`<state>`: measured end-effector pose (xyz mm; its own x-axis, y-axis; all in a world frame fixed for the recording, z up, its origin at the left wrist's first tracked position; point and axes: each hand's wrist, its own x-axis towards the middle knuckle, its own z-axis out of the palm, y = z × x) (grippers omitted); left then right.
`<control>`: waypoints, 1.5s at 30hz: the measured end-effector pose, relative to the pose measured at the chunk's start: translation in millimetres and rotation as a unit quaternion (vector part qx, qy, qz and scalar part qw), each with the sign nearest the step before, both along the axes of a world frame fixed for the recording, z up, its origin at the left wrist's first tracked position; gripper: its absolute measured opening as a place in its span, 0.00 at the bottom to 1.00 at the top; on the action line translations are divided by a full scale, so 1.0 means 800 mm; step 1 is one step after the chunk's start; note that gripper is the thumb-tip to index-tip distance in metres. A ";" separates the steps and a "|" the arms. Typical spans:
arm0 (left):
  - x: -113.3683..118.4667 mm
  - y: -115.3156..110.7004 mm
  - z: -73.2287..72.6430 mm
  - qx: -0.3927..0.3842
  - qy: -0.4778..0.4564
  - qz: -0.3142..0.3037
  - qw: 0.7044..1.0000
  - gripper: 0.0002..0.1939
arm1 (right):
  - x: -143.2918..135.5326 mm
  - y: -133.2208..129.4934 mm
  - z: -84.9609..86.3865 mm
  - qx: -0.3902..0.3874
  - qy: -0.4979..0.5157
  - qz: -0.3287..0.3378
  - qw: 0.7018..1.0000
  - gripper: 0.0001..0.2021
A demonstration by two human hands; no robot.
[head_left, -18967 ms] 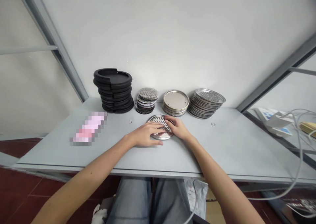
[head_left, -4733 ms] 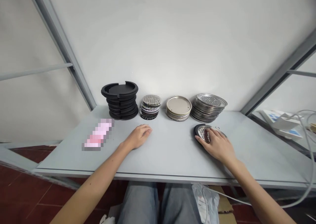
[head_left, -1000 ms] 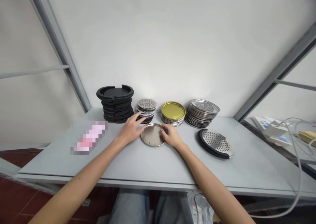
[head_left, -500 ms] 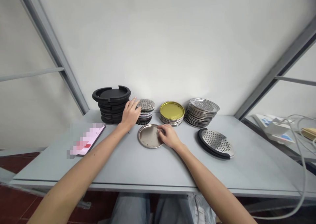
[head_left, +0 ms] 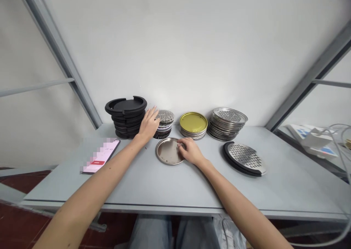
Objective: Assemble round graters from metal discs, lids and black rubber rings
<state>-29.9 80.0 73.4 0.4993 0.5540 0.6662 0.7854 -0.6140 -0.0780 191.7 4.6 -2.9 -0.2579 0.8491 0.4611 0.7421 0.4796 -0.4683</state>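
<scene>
A shallow round metal tray point(head_left: 168, 152) lies flat in the middle of the table. My right hand point(head_left: 191, 151) rests at its right side, fingers curled over the rim and holding it. Farther back and left, my left hand point(head_left: 148, 125) is stretched out with fingers apart, its fingertips at the left edge of a stack of perforated discs point(head_left: 165, 115). Whether they touch the top disc I cannot tell. Left of that hand stands a tall stack of black rings with a gap in the rim point(head_left: 126, 113). Behind the tray is a stack of round trays, the top one yellow-green point(head_left: 193, 121).
At the back right stands a stack of metal trays with patterned inserts point(head_left: 228, 123). In front of it lies a slotted metal disc in a black holder point(head_left: 244, 157). A phone point(head_left: 101, 157) lies at the left. White cables point(head_left: 338, 146) hang beyond the table's right end.
The view has shifted a little, so everything sits slightly farther right. Both hands stay in nearly the same places, the left at the perforated discs and the right on the tray.
</scene>
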 end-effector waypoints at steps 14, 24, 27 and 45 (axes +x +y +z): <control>0.002 0.022 0.022 0.055 0.010 0.001 0.998 0.15 | 0.007 0.002 -0.003 -0.011 -0.011 0.032 0.999 0.10; 0.014 0.027 0.034 0.041 0.004 0.035 0.999 0.11 | 0.009 0.001 -0.001 -0.013 0.002 0.033 0.999 0.11; 0.007 0.023 0.028 0.022 0.016 0.011 1.000 0.12 | 0.009 0.001 -0.001 -0.009 0.001 0.033 0.999 0.10; -0.005 0.021 0.000 0.015 -0.004 0.005 1.000 0.11 | 0.011 0.003 -0.002 -0.006 -0.011 0.048 0.999 0.09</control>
